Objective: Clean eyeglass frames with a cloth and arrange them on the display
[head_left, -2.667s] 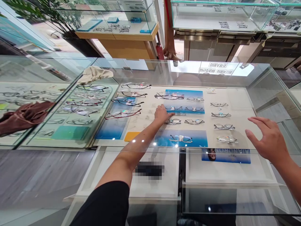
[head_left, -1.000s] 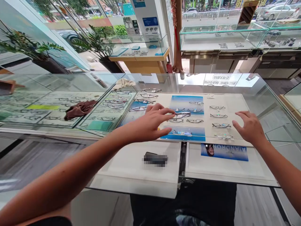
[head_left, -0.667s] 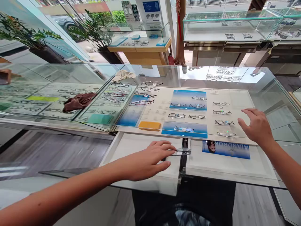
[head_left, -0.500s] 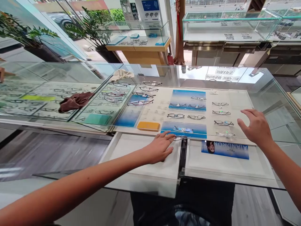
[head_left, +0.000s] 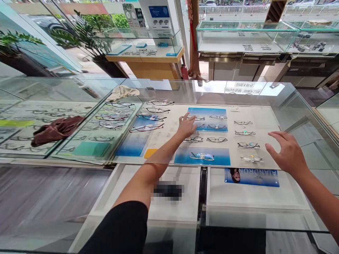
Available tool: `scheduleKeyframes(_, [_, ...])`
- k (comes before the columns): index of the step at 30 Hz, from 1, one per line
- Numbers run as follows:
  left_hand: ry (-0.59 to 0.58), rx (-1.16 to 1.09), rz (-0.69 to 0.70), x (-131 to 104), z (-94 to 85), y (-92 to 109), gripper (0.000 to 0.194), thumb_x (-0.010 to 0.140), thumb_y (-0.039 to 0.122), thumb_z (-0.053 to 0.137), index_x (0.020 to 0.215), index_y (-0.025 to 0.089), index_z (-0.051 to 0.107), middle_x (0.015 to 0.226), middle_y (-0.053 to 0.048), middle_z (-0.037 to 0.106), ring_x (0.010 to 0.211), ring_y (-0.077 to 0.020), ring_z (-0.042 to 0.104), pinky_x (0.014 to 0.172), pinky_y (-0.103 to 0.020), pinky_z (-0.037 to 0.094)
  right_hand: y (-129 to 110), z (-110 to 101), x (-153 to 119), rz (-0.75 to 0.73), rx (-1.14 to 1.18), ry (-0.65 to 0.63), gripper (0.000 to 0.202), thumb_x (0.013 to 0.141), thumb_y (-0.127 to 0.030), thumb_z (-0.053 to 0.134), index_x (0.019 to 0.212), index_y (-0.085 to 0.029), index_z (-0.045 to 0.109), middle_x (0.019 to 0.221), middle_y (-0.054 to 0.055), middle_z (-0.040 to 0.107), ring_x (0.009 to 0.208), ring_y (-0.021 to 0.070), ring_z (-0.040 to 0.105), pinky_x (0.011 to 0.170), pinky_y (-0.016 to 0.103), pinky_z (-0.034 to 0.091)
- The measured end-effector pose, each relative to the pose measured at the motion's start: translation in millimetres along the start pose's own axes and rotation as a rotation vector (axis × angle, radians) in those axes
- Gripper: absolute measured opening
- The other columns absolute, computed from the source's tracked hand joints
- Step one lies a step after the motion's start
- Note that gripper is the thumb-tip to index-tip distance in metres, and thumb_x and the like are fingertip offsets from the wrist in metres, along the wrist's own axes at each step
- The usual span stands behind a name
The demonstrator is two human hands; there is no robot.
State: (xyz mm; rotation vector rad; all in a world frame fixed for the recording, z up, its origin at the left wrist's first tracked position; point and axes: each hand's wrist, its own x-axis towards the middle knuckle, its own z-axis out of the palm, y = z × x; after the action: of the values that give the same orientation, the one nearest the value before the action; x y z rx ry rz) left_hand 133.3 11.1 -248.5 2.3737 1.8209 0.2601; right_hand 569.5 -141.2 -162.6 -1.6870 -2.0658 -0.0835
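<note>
My left hand (head_left: 187, 126) reaches over the glass counter, its fingers apart. Its fingertips are at the left end of a pair of eyeglasses (head_left: 199, 118) on the upper blue card (head_left: 208, 111); whether they touch is hard to tell. Beside that pair is another pair of glasses (head_left: 218, 116), with two more in the row in front. My right hand (head_left: 287, 151) hovers at the right with thumb and fingers apart, holding nothing. Nearest to it are the column's dark-framed glasses (head_left: 248, 145) and clear-looking glasses (head_left: 251, 159). Rimless-looking glasses (head_left: 202, 156) lie on the lower blue card (head_left: 222, 152).
Two drawers stand pulled out below the counter, the right drawer (head_left: 254, 199) holding a blue printed card (head_left: 251, 177). A brown cloth (head_left: 57, 130) and a beige cloth (head_left: 124, 92) lie at the left. Several other frames fill the cases. A yellow-orange item (head_left: 150, 153) sits beneath my left forearm.
My left hand has moved from the counter's front edge to the upper blue card, where an extra pair of glasses now lies at the upper left. My right hand stays nearly in place.
</note>
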Motion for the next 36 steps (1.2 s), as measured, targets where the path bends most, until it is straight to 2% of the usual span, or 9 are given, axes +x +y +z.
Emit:
scheduleKeyframes(4, [-0.045, -0.004, 0.000, 26.2, 8.4, -9.0, 0.062, 0.100, 0.033, 0.037, 0.154, 0.015, 0.061, 0.169, -0.014, 0.053, 0.167, -0.0412, 0.023, 0.126, -0.064, 0.022, 0.8, -0.7, -3.8, -0.032, -0.012, 0.026, 0.048, 0.102, -0.049, 0.051, 0.132, -0.018, 0.071, 0.130, 0.017, 0.074, 0.120, 0.0381, 0.068, 0.110, 0.058, 0.055])
scheduleKeyframes(10, [-0.068, -0.019, -0.004, 44.2, 24.7, -17.6, 0.060, 0.101, 0.034, 0.036, 0.151, 0.019, 0.065, 0.169, -0.013, 0.054, 0.166, -0.0413, 0.026, 0.126, -0.064, 0.022, 0.0, -4.5, -7.9, -0.041, -0.028, 0.020, 0.045, 0.103, -0.048, 0.051, 0.133, -0.020, 0.070, 0.131, 0.016, 0.074, 0.116, 0.0370, 0.069, 0.104, 0.057, 0.057])
scheduleKeyframes(18, [-0.065, -0.053, 0.011, 55.5, 39.0, -17.2, 0.057, 0.101, 0.034, 0.036, 0.146, 0.021, 0.069, 0.166, -0.013, 0.057, 0.166, -0.0406, 0.028, 0.126, -0.064, 0.022, -0.4, -8.2, -10.1, -0.036, -0.027, 0.003, 0.046, 0.103, -0.048, 0.051, 0.135, -0.020, 0.070, 0.132, 0.017, 0.074, 0.118, 0.0376, 0.069, 0.105, 0.058, 0.056])
scheduleKeyframes(23, [-0.036, -0.091, -0.001, 50.8, 30.9, -12.1, 0.049, 0.098, 0.033, 0.042, 0.135, 0.020, 0.073, 0.169, -0.015, 0.052, 0.164, -0.0409, 0.030, 0.125, -0.063, 0.023, -0.3, -10.4, -10.1, -0.029, -0.016, -0.015, 0.046, 0.101, -0.046, 0.052, 0.135, -0.021, 0.070, 0.133, 0.016, 0.074, 0.120, 0.0379, 0.069, 0.107, 0.059, 0.055])
scheduleKeyframes(26, [0.033, -0.121, -0.033, 31.0, 21.1, -6.8, 0.038, 0.097, 0.035, 0.048, 0.118, 0.018, 0.075, 0.169, -0.019, 0.049, 0.160, -0.0407, 0.035, 0.123, -0.060, 0.027, -1.3, -14.0, -9.0, -0.017, -0.011, -0.033, 0.045, 0.101, -0.045, 0.051, 0.135, -0.023, 0.070, 0.134, 0.015, 0.074, 0.121, 0.0377, 0.069, 0.107, 0.058, 0.055])
scheduleKeyframes(29, [0.079, -0.157, -0.053, -7.4, 13.8, -0.1, 0.027, 0.097, 0.031, 0.049, 0.105, 0.017, 0.071, 0.139, -0.021, 0.069, 0.136, -0.0372, 0.054, 0.113, -0.056, 0.036, -1.5, -17.5, -7.3, 0.000, -0.017, -0.040, 0.046, 0.101, -0.048, 0.050, 0.131, -0.021, 0.071, 0.132, 0.016, 0.075, 0.121, 0.0381, 0.070, 0.106, 0.057, 0.056])
scheduleKeyframes(32, [0.046, -0.211, -0.016, -57.6, 8.4, 6.1, 0.016, 0.095, 0.027, 0.052, 0.091, 0.021, 0.067, 0.104, -0.013, 0.076, 0.111, -0.0317, 0.063, 0.103, -0.051, 0.042, 1.9, -18.3, -6.6, 0.008, -0.025, -0.046, 0.048, 0.099, -0.051, 0.050, 0.129, -0.020, 0.071, 0.131, 0.018, 0.075, 0.122, 0.0389, 0.070, 0.107, 0.056, 0.056])
scheduleKeyframes(36, [-0.059, -0.299, 0.080, -122.8, -2.8, 11.8, 0.009, 0.088, 0.024, 0.062, 0.079, 0.023, 0.062, 0.086, -0.005, 0.075, 0.094, -0.0250, 0.067, 0.097, -0.044, 0.046, 12.1, -14.8, -8.2, 0.021, -0.046, -0.028, 0.047, 0.096, -0.054, 0.050, 0.129, -0.025, 0.070, 0.132, 0.017, 0.075, 0.122, 0.0407, 0.069, 0.110, 0.060, 0.054])
